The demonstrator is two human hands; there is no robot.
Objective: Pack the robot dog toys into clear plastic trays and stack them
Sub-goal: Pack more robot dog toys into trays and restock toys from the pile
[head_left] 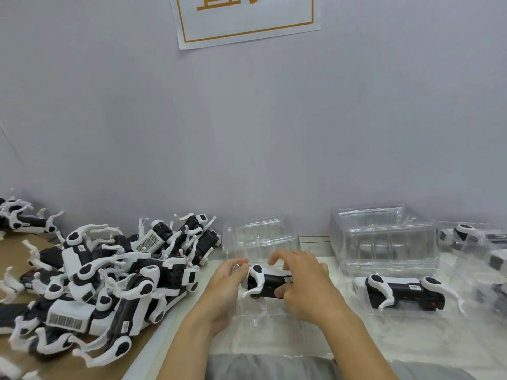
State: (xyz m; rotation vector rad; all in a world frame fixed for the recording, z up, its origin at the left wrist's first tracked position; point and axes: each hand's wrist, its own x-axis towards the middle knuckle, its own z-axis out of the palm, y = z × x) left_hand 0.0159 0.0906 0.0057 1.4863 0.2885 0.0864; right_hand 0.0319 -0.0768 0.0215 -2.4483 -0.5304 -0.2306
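A black-and-white robot dog toy (267,283) lies on its side over a clear plastic tray (274,333) in front of me. My left hand (223,292) grips the toy's left end, fingers curled at its white leg. My right hand (304,283) holds the toy's body from the right, thumb under it and fingers over the top. Another dog toy (403,292) lies packed in a clear tray (365,303) to the right. A big heap of loose dog toys (109,275) covers the cardboard on the left.
An open clear tray (260,239) stands behind my hands. A stack of empty clear trays (384,237) sits at the back right. More packed trays (477,250) fill the far right edge. A grey wall with a paper sign (247,20) rises right behind the table.
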